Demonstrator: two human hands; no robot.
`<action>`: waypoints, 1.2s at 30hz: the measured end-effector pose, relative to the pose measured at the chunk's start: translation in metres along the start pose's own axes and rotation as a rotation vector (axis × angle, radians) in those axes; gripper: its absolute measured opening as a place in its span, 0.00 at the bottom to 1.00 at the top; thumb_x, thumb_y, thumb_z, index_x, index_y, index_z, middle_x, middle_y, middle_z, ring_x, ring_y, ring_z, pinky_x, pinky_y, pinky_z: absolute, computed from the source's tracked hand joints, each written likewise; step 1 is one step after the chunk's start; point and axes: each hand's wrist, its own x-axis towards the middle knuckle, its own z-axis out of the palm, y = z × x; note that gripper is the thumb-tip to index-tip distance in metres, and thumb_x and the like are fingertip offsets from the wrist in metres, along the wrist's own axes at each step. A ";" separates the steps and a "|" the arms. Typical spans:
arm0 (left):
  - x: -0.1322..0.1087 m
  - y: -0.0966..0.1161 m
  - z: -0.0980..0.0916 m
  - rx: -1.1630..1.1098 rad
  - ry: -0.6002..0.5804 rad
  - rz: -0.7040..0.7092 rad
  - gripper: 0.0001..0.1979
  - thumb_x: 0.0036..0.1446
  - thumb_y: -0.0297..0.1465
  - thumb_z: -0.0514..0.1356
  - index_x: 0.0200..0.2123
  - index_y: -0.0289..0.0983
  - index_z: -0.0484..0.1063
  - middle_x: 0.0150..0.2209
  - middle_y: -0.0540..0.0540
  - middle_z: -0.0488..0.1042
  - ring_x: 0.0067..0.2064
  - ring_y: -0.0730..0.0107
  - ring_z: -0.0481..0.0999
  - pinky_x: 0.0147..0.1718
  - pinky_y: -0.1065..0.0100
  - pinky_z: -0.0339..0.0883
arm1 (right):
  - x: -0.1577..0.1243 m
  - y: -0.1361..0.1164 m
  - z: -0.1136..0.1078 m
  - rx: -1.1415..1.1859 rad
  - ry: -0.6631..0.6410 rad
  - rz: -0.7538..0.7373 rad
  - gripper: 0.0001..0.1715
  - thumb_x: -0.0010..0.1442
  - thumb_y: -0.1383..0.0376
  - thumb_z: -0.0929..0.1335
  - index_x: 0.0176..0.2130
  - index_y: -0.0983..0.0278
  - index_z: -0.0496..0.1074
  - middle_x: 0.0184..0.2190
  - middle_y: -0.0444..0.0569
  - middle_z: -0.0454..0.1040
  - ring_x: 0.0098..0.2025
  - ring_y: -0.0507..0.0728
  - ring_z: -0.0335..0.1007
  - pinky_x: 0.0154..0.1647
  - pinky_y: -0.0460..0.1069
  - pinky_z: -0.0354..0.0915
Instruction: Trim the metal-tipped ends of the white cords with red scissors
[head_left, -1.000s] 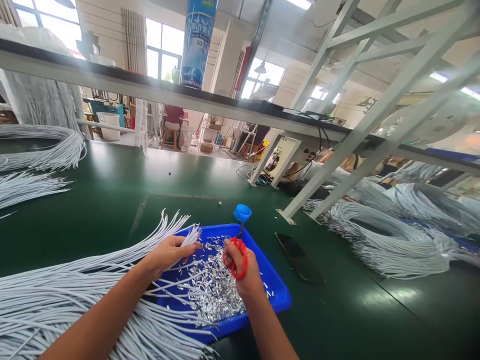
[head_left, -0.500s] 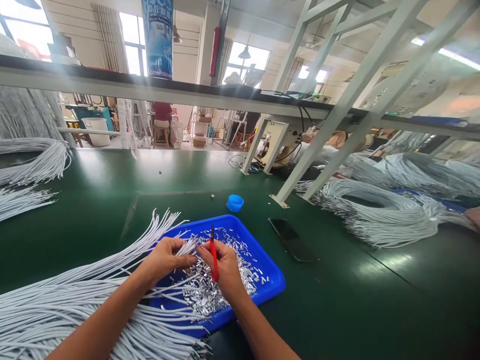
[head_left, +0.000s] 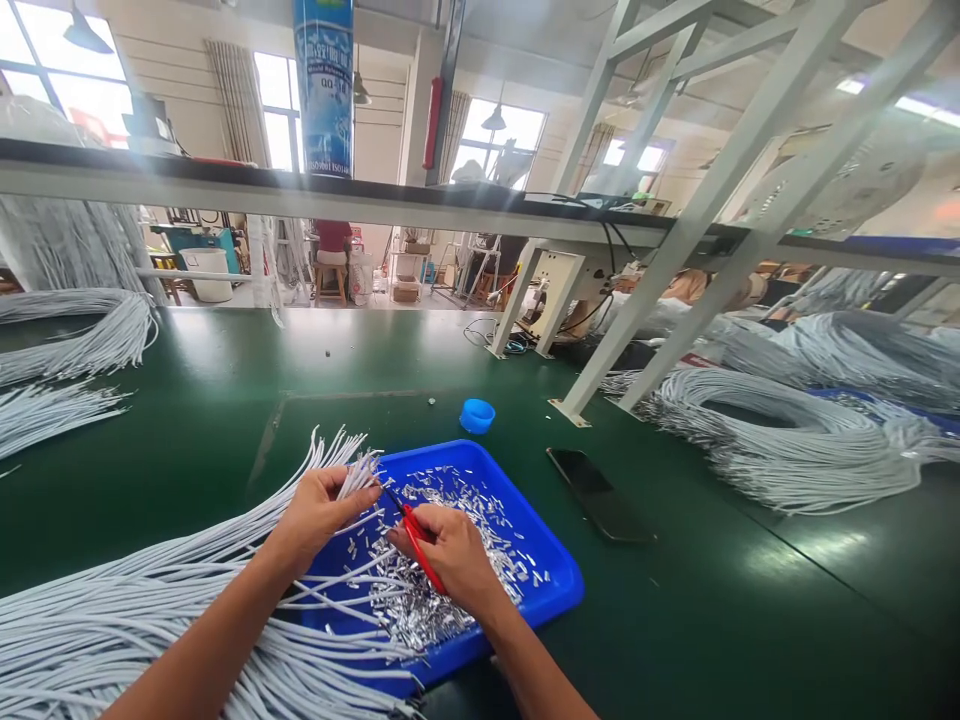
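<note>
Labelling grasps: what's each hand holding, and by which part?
Left hand: a bunch of white cables, gripped near the tips between thumb and fingers. Right hand: red-handled scissors, held by the handles, blades toward the bunch.

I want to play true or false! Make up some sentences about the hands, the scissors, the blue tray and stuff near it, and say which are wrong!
1. The left hand grips a bunch of white wires. True.
2. The right hand holds red-handled scissors. True.
3. The scissors point away from the left hand. False: they point towards it.
4. Small silvery pieces lie in the blue tray. True.
5. The phone is inside the tray. False: the dark phone lies on the green table, right of the tray.
6. The little round thing beyond the tray is red. False: the little round thing is blue.
</note>
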 end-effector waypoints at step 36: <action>0.004 -0.022 0.002 0.138 -0.086 -0.063 0.14 0.44 0.40 0.64 0.28 0.33 0.75 0.22 0.51 0.70 0.26 0.72 0.65 0.28 0.71 0.56 | -0.005 -0.015 0.008 0.727 0.221 0.106 0.12 0.55 0.57 0.64 0.27 0.63 0.65 0.19 0.40 0.59 0.22 0.50 0.53 0.24 0.46 0.55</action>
